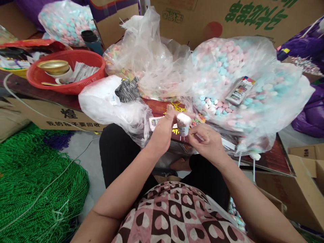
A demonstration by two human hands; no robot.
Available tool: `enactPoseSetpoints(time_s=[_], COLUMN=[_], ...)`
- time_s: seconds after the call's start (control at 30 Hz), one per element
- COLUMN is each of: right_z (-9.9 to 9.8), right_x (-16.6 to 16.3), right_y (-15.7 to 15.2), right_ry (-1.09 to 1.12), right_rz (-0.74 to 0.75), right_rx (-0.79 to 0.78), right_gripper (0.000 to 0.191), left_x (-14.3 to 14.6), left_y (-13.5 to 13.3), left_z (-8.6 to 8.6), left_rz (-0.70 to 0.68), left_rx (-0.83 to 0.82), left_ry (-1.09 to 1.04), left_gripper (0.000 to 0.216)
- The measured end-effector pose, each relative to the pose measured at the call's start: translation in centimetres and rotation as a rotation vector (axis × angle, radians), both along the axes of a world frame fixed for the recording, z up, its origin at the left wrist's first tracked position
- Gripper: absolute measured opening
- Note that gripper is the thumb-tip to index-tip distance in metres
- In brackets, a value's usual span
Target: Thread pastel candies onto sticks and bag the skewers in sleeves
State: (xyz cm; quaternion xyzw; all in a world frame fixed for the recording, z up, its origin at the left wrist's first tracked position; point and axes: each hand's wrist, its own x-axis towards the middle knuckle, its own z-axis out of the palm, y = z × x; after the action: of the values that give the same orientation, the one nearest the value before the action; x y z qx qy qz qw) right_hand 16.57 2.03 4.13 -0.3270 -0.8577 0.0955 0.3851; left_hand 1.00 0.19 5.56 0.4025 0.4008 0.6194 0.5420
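My left hand [163, 130] is raised in front of me, fingers closed against a small white cup with a printed side [183, 124]. My right hand [206, 140] is curled just right of the cup, thumb and fingers pinched near its base; what they pinch is hidden. Behind the hands lies a large clear bag of pink, blue and white puffy sweets [240, 84], open towards me, with a flat printed card [240, 90] resting on it.
A red basin [76, 84] holding a gold bowl [55, 66] and packets stands at the left. Crumpled clear bags [149, 57], a white bag [106, 101], cardboard boxes [307, 189] and a heap of green bead strings [32, 182] surround me.
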Motion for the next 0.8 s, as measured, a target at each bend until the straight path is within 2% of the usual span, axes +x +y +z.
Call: enactPoseSetpoints(time_s=[0.13,0.2,0.27,0.33,0.4,0.47,0.53,0.6,0.7,0.73,0.8], right_z=[0.1,0.4,0.4,0.2,-0.2,-0.6,-1.0,-1.4,-2.1,-2.3,-2.8], right_x=[1.0,1.1,1.1,1.2,1.4,1.8,2.3,3.0,4.1,4.4,5.1], right_y=[1.3,1.4,1.2,0.9,0.5,0.1,-0.4,-0.8,-1.5,-1.8,-2.6], right_ry=[0.113,0.135,0.151,0.21,0.317,0.444,0.562,0.662,0.839,0.904,1.004], right_rz=[-0.209,-0.278,-0.309,-0.317,-0.3,-0.235,-0.131,-0.023,0.06,0.056,0.03], right_rx=[0.019,0.036,0.031,-0.012,-0.145,-0.384,-0.66,-0.869,-0.958,-0.96,-1.001], right_gripper=[0.012,0.012,0.013,0.012,0.011,0.008,0.008,0.011,0.016,0.017,0.017], left_x=[1.1,1.7,2.2,2.7,3.1,3.3,3.1,2.8,2.9,3.3,4.5], left_y=[-2.0,-2.5,-2.6,-2.4,-2.0,-1.5,-1.0,-0.7,-0.8,-1.0,-1.8], left_z=[-1.7,-2.9,-3.9,-4.6,-5.3,-5.8,-6.0,-5.8,-5.4,-5.3,-5.3], left_rz=[0.141,0.054,-0.061,-0.103,-0.092,-0.093,-0.055,0.043,0.164,0.151,0.023], left_rx=[0.165,0.112,0.001,-0.091,-0.113,-0.051,0.11,0.317,0.542,0.566,0.539], left_ry=[0.132,0.145,0.109,0.06,0.062,0.171,0.383,0.648,0.981,1.038,1.051], left_gripper=[0.038,0.027,0.025,0.026,0.033,0.038,0.033,0.025,0.023,0.024,0.028])
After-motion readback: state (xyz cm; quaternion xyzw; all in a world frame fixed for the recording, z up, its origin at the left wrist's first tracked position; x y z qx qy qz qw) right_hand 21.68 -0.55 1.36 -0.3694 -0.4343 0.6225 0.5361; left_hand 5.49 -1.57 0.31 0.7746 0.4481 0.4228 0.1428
